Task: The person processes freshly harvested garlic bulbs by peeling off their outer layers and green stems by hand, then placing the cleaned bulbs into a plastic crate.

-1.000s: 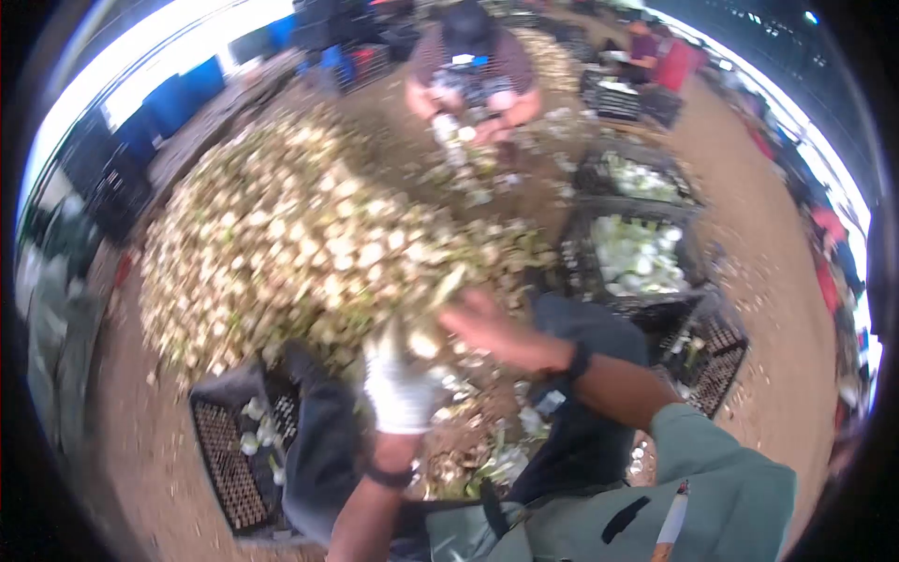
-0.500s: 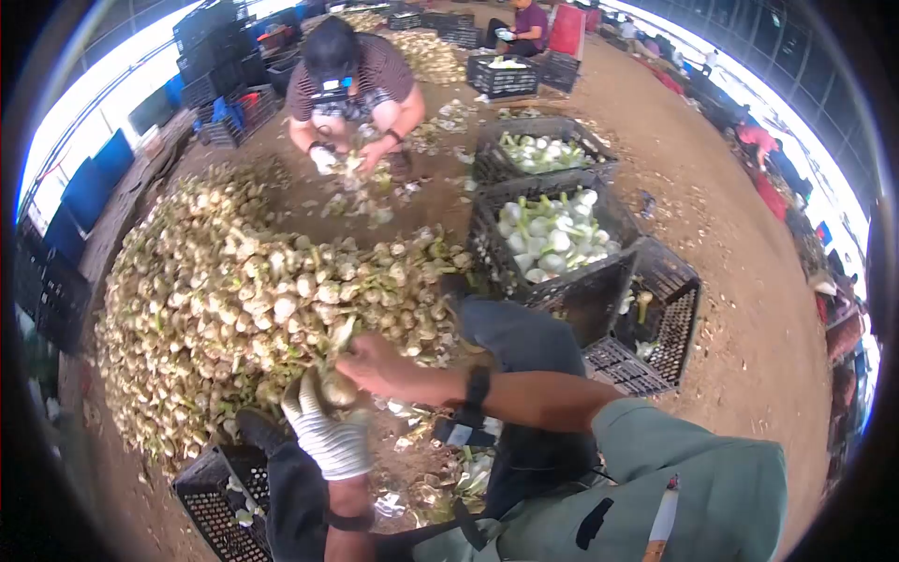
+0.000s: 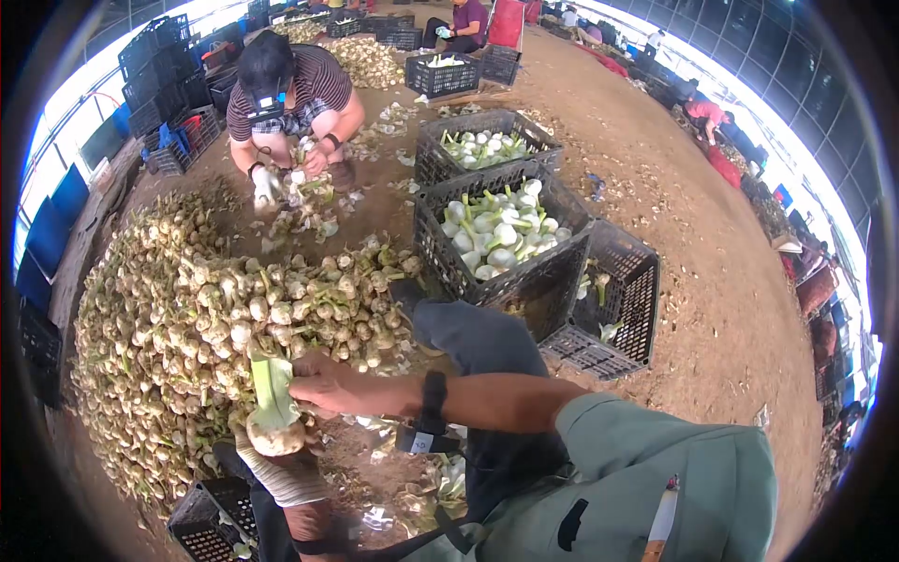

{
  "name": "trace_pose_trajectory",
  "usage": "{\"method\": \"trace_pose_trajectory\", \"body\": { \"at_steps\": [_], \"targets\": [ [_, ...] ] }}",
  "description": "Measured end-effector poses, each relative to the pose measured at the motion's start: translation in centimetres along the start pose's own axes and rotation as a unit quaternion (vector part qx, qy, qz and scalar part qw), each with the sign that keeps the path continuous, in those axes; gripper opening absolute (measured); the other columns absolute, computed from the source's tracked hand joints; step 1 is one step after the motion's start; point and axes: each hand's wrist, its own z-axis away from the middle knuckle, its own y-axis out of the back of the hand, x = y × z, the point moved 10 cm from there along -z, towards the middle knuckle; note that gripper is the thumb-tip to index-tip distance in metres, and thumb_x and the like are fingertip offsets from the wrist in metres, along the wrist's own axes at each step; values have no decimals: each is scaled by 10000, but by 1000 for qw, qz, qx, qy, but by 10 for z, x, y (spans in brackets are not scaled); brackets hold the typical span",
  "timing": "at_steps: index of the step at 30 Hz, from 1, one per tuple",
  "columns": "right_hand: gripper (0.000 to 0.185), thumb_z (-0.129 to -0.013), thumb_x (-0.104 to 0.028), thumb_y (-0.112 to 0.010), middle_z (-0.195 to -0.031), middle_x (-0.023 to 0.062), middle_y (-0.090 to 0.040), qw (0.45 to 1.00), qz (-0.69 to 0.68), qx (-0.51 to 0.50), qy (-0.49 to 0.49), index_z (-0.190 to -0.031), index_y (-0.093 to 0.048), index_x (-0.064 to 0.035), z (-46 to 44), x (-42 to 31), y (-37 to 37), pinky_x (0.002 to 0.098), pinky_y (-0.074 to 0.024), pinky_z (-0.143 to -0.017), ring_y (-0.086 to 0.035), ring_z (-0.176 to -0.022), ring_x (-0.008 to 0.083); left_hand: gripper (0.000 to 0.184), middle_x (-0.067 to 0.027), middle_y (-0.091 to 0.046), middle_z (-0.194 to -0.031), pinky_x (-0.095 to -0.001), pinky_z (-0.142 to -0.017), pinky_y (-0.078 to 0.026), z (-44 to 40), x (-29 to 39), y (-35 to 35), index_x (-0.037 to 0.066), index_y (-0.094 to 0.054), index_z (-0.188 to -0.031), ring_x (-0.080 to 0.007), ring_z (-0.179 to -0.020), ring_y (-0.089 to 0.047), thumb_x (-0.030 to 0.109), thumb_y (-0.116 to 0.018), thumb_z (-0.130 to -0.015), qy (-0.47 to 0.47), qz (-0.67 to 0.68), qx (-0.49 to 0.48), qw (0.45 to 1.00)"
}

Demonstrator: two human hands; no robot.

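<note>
My left hand (image 3: 272,466), in a whitish glove, is wrapped round a garlic bulb (image 3: 275,436) from below. The bulb's root side looks brownish, and a broad pale-green leaf sheath (image 3: 272,389) stands up from it. My bare right hand (image 3: 326,384) is closed at the sheath's right edge, its fingertips pressed against it. Just beyond both hands spreads a large heap of unpeeled garlic (image 3: 178,318) with short stems. The left fingers are partly hidden behind the bulb.
To the right stand black crates of white peeled bulbs (image 3: 496,229) and a tilted crate (image 3: 613,300) with a few scraps. Another crate (image 3: 211,520) is by my left leg. A co-worker (image 3: 290,103) crouches across the heap. Peelings (image 3: 375,450) litter the ground.
The bulb has turned so its green sheath faces me, and both hands have shifted left and slightly lower in view. The whole scene has slid left as the head turned.
</note>
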Motion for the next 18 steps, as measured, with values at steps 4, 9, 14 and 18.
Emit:
{"method": "trace_pose_trajectory", "body": {
  "at_steps": [4,9,14,18],
  "targets": [
    [289,-917,-338,-497,-713,27,-504,978,-162,-65,-116,-879,-557,-58,4,18,-21,309,-390,-497,-417,-510,104,540,-92,-608,-1059,-369,-814,-486,-1,3,3,76,-566,-1164,-222,-948,-585,549,-452,-929,-34,73,32,996],
    [552,-953,-546,-468,-673,13,-487,989,57,-42,-133,-935,-598,-10,-1,48,-20,258,-355,-424,-390,-453,100,666,-91,-600,-1093,-373,-890,-449,-5,9,23,33,-542,-1211,-220,-1002,-566,616,-504,-891,-122,-90,65,986],
    [388,-943,-403,-578,-621,9,-531,998,-65,6,10,-961,-622,-18,-2,37,-23,273,-370,-407,-457,-473,101,685,-99,-605,-1071,-364,-826,-480,-1,6,16,36,-546,-1214,-224,-959,-586,626,-535,-867,-57,-7,81,995],
    [284,-927,-322,-613,-612,15,-570,997,-54,35,32,-906,-622,-39,1,21,-18,241,-368,-389,-482,-465,92,679,-95,-616,-1035,-360,-785,-514,-9,8,-5,42,-558,-1185,-223,-922,-602,638,-528,-862,-13,3,-37,999]
  ]
}}
